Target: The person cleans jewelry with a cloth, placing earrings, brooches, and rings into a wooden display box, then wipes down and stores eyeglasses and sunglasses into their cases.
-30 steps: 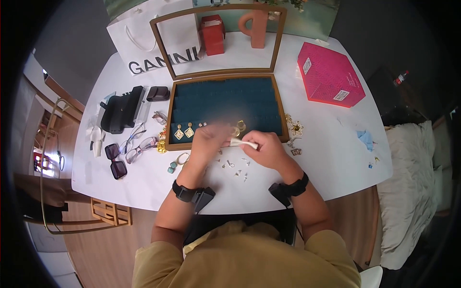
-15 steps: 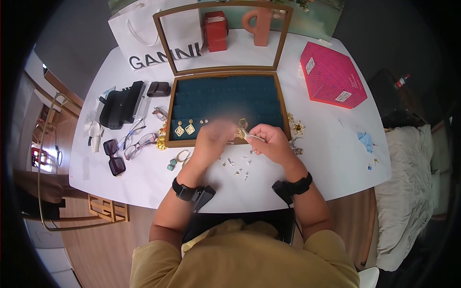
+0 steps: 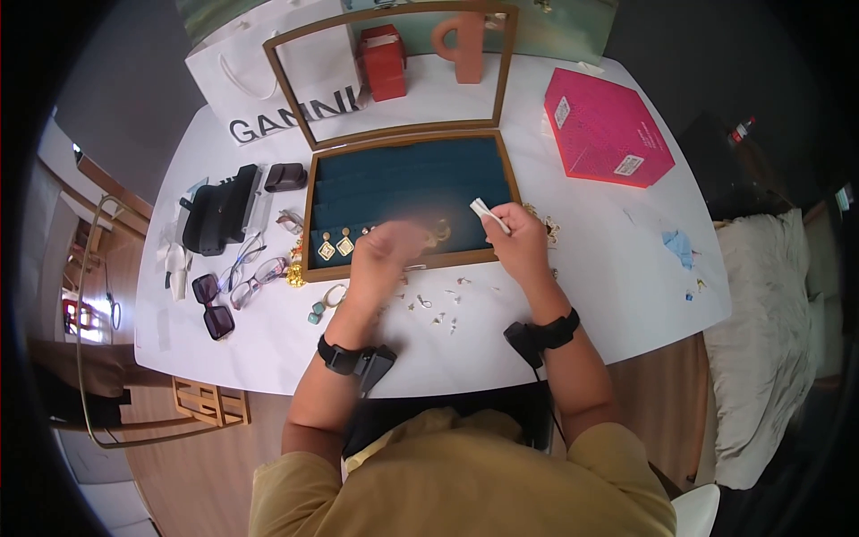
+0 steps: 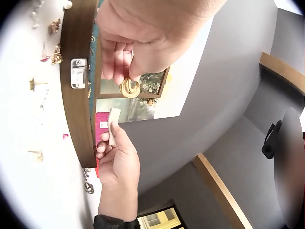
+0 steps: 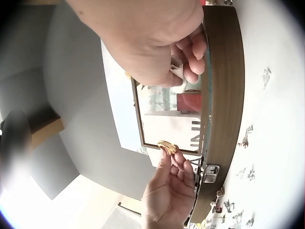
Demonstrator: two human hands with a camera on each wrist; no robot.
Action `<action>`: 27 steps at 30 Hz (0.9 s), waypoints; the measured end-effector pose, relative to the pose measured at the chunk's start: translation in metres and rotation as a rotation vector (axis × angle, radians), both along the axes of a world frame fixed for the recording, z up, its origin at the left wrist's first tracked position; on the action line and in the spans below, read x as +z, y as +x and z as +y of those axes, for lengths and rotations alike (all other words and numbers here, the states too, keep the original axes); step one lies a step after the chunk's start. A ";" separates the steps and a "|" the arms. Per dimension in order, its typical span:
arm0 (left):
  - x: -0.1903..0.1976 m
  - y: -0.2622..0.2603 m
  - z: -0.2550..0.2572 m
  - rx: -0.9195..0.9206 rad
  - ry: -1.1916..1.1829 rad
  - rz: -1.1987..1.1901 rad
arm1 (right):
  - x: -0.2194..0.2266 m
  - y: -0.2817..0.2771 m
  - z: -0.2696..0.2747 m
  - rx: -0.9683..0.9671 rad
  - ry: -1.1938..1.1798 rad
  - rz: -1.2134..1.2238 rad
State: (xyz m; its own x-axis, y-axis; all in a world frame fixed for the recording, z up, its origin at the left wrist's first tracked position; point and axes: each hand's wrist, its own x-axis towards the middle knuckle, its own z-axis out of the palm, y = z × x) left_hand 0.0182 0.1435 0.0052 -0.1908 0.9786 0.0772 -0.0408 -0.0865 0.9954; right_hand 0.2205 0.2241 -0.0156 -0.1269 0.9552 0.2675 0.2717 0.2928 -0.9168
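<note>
Between thumb and fingertips my left hand [image 3: 383, 261] pinches a round gold earring, blurred in the head view but clear in the left wrist view as a gold earring [image 4: 129, 88] with rings. My right hand [image 3: 522, 240] grips a folded white cloth [image 3: 489, 216], to the right of the left hand and apart from it. Both are above the front part of a wooden jewellery box [image 3: 310, 210] lined in dark teal, its framed glass lid [image 3: 511, 67] raised. Two diamond-shaped gold earrings [image 3: 345, 243] lie at its front left.
Small earrings [image 3: 424, 302] are scattered before the box. Sunglasses [image 3: 213, 309], clear glasses [image 3: 259, 283] and a black case [image 3: 215, 215] lie left. A pink box [image 3: 608, 130] stands at the back right, with a blue cloth [image 3: 678, 248] nearer. Behind are a white bag [image 3: 259, 80] and red box [image 3: 384, 67].
The hands have separated: my right hand with the white cloth has moved right and away from the earring, which my left hand still holds. The head view has shifted slightly.
</note>
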 end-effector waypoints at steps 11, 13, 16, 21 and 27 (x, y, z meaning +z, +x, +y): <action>0.010 0.020 0.040 -0.044 0.062 0.638 | -0.010 0.000 0.009 -0.055 -0.075 0.221; 0.017 0.026 0.056 -0.117 0.038 0.824 | -0.008 0.000 0.008 -0.045 -0.094 0.233; 0.020 0.035 0.071 -0.175 0.101 1.151 | -0.007 0.001 0.008 -0.047 -0.079 0.231; 0.017 0.038 0.083 -0.191 -0.122 1.180 | -0.005 0.001 0.007 -0.044 -0.101 0.223; 0.003 0.034 0.086 -0.080 -0.004 1.163 | -0.007 0.000 0.008 -0.042 -0.097 0.221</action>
State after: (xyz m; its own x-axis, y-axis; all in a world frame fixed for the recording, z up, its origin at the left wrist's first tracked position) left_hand 0.0519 0.2295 0.0083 0.0556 0.9852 0.1620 0.8916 -0.1220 0.4360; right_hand 0.2206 0.2320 -0.0224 -0.0352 0.9810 0.1907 0.0712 0.1928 -0.9786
